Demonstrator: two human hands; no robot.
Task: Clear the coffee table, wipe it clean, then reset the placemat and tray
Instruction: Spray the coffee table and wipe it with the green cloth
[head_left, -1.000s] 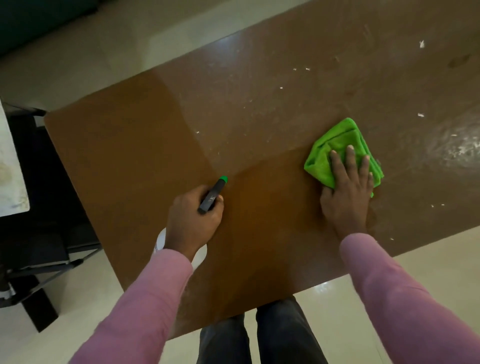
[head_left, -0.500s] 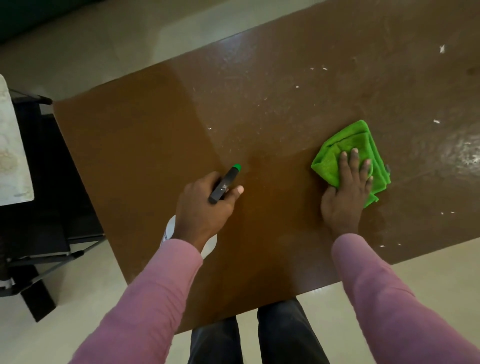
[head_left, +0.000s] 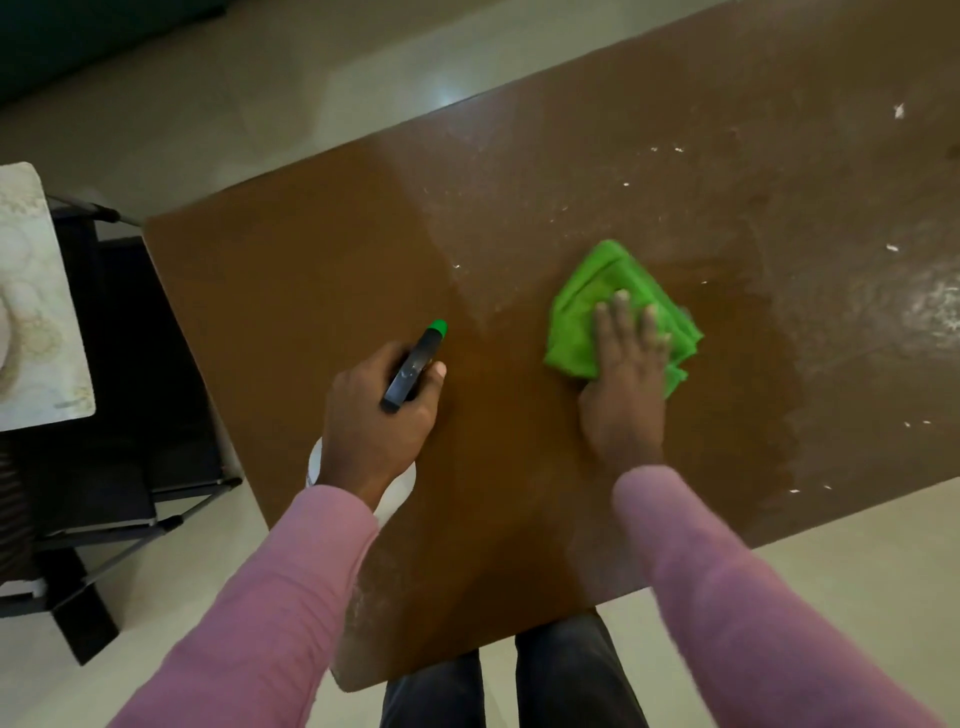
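Crumbs (head_left: 892, 247), small and white, dot the far right of the brown wooden coffee table (head_left: 311, 291). The right hand (head_left: 623, 395) presses flat, fingers straight, on a folded bright green cloth (head_left: 576, 301) in the middle. The left hand (head_left: 379, 426) is curled tight round a white spray bottle with a black top (head_left: 413, 369), nearer the left edge.

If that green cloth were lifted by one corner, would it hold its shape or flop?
Probably flop: the green cloth lies in soft bunched folds under the right hand, so it would likely unfold and dangle. It looks thin and light for its size. Pushed flat, it should slide easily on the glossy coffee table.
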